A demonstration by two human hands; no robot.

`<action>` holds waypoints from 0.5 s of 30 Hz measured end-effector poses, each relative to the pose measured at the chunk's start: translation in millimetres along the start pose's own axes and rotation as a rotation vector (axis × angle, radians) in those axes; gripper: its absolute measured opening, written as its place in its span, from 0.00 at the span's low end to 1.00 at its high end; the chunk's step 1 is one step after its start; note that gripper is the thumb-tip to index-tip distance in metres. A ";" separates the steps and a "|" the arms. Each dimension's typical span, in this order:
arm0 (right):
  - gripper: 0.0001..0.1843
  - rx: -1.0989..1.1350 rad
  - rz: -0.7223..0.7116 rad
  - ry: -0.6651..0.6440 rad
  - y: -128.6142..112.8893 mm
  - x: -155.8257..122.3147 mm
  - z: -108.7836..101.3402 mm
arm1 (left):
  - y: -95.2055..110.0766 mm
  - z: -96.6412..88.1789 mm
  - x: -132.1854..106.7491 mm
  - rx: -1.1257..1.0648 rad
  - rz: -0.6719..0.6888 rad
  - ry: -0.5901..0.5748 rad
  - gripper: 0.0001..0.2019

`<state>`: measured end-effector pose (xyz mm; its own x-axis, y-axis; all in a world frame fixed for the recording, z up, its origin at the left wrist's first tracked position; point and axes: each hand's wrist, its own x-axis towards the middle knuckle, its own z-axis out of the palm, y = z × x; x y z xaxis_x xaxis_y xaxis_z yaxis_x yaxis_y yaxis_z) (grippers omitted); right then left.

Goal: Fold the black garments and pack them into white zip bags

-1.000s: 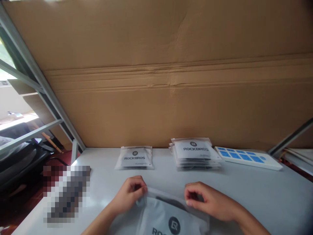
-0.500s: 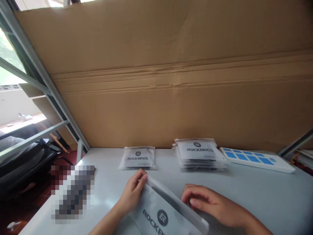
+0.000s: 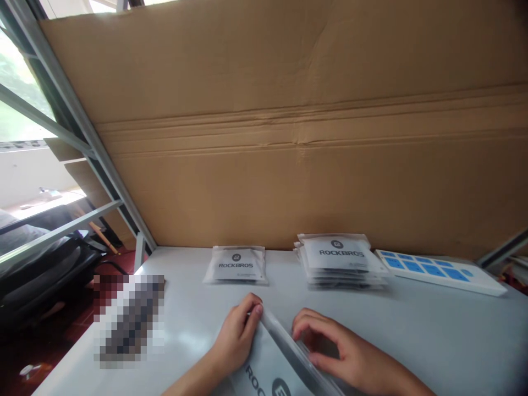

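A frosted plastic zip bag with a dark ROCKBROS print lies slanted at the bottom of the view, its lower part cut off by the frame. My left hand pinches its upper left corner between thumb and fingers. On the bag's right side, my right hand is curled with fingertips and thumb on the zip edge. The bag's contents cannot be made out. Behind the hands, a single similar bag lies flat, and a stack of such bags stands to its right.
A white panel with blue rectangles lies at the table's back right. A pixelated dark object is on the left of the grey table. A tall cardboard sheet walls off the back, beside a metal frame.
My right hand has shifted left along the zip edge, closer to my left hand. The held bag is turned more steeply and sits lower in view. The camera has shifted slightly.
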<state>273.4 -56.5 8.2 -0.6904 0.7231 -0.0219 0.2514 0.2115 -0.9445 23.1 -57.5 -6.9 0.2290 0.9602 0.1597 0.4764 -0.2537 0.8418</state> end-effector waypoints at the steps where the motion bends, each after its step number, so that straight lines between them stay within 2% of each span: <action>1: 0.12 -0.028 0.005 -0.010 -2.7 0.9 1.0 | 0.6 0.7 -0.3 0.009 0.005 0.007 0.16; 7: 0.16 -0.121 0.107 -0.120 -20.8 4.2 13.1 | 5.3 5.4 -3.5 0.076 0.073 -0.010 0.13; 12: 0.13 -0.113 0.051 -0.075 -26.7 6.4 19.9 | 7.3 6.6 -4.8 0.106 0.103 -0.058 0.12; 15: 0.18 -0.068 0.076 0.013 -14.0 4.9 15.3 | 7.1 3.2 -3.1 0.119 0.106 -0.097 0.12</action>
<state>256.1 -66.0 16.3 -0.6591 0.7468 -0.0883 0.3486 0.1994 -0.9158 28.5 -62.6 -3.1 0.3615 0.9131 0.1886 0.5414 -0.3702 0.7549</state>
